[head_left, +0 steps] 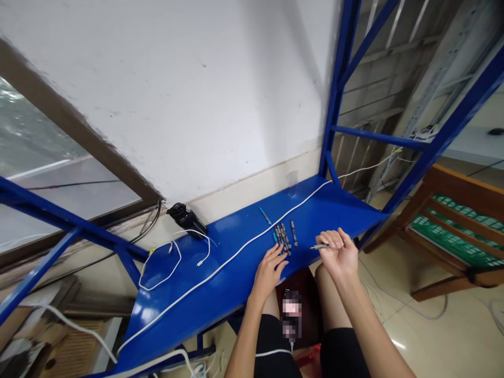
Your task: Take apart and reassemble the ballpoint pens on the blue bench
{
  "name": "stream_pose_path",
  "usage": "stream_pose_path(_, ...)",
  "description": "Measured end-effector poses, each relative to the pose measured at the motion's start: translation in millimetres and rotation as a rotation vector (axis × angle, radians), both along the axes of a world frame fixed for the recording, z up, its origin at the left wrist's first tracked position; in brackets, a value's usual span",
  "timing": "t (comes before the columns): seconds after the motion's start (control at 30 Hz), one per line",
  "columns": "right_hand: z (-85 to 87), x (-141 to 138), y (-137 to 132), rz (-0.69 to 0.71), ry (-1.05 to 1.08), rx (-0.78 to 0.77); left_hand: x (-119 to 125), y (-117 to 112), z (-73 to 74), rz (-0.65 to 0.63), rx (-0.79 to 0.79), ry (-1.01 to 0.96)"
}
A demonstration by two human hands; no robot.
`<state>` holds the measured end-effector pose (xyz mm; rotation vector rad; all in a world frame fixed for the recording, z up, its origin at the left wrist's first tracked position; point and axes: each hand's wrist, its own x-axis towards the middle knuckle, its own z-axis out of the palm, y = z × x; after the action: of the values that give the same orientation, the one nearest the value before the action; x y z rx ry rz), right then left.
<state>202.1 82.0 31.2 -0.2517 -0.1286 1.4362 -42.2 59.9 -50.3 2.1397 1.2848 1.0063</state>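
Note:
My right hand [339,253] is closed around a pen [318,247], its tip pointing left above the front edge of the blue table [232,247]. On the tabletop, my left hand [271,269] has its fingers apart, with the fingertips at the near end of a bunch of several dark pens [282,236]. Whether those fingertips touch the pens I cannot tell. Just right of the bunch lies a single dark pen [293,233]. Further back, a light blue pen [264,215] rests close to the white cable.
A white cable [236,253] crosses the whole tabletop diagonally. At the back left stands a black bottle [187,218], with a looped white cord [179,262] near it. A clear cup [292,181] is by the wall. Blue metal posts [333,89] frame the table, and a wooden chair [457,231] stands right.

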Motion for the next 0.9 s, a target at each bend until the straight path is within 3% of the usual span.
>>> stream_pose_path(0.13, -17.1, 1.4, 12.6, -0.046, -0.414, -0.075, 6.6, 1.0, -2.2, -0.004, 0.062, 0.033)
stream_pose_path(0.23, -42.6, 1.8, 25.4, -0.175, -0.968, -0.063, 12.1, 3.2, -3.3, -0.005, 0.098, 0.050)
stream_pose_path(0.37, -74.3, 1.8, 45.7, -0.279, -1.821, 0.163, 16.2, 8.1, 0.1, 0.012, 0.121, 0.071)
stream_pose_path(0.5, -91.2, -1.7, 61.4, -0.280, -2.371, 0.376, 17.2, 18.5, 6.0, 0.034, 0.094, 0.151)
stream_pose_path(0.63, -92.8, -4.3, 62.7, -0.264, -2.548, 0.449, 18.1, 32.8, 1.4, -0.019, 0.076, 0.216)
stream_pose_path(0.8, -86.6, -3.0, 55.3, -0.267, -2.537, 0.489, 20.3, 37.4, -11.1, 0.004, 0.113, 0.204)
stream_pose_path(0.9, -84.7, -1.2, 53.8, -0.241, -2.500, 0.594, 19.4, 32.9, -10.0, 0.007, 0.115, 0.183)
